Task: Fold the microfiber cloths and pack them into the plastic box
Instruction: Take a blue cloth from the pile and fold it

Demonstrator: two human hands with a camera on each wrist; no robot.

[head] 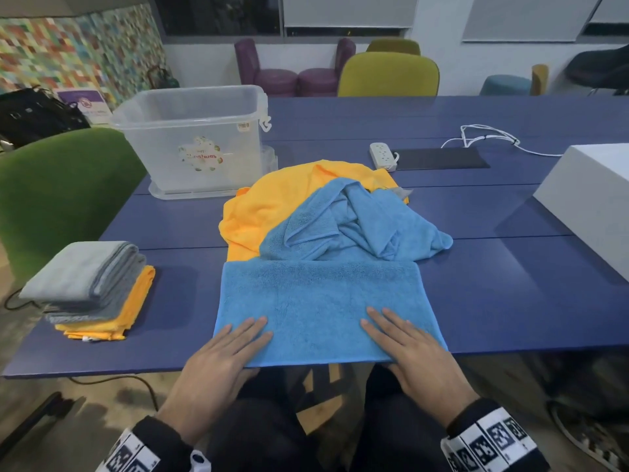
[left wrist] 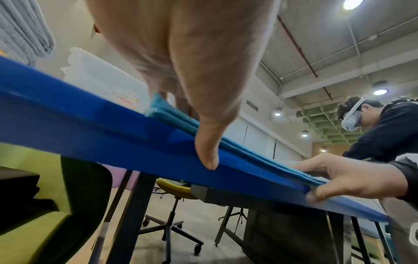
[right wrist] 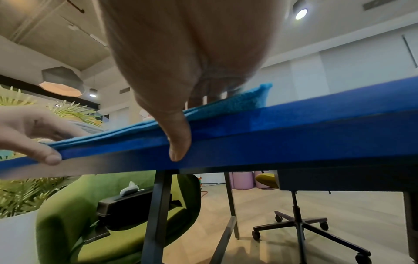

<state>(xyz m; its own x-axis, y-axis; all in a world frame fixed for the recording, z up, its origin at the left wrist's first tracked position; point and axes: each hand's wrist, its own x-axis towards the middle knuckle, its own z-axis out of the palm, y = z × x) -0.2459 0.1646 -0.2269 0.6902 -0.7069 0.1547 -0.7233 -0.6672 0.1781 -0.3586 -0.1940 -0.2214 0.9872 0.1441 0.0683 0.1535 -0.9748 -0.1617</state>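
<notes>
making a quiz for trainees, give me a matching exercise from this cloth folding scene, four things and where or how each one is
Things:
1. flat blue cloth
2. plastic box
3. grey cloths
4. power strip

Places or states:
A. stacked on an orange cloth, near left of the table
B. pressed under both hands (left hand, right hand) at the near edge
C. far side, beside a dark mat
D. open, far left, nothing seen inside

Pairs: 1-B, 2-D, 3-A, 4-C

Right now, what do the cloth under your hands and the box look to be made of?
Blue cloth: soft fabric with a matte, fuzzy pile, likely microfiber; layered folded edges show in the wrist views. Plastic box: clear, slightly frosted rigid plastic, likely; the table shows through its walls.
</notes>
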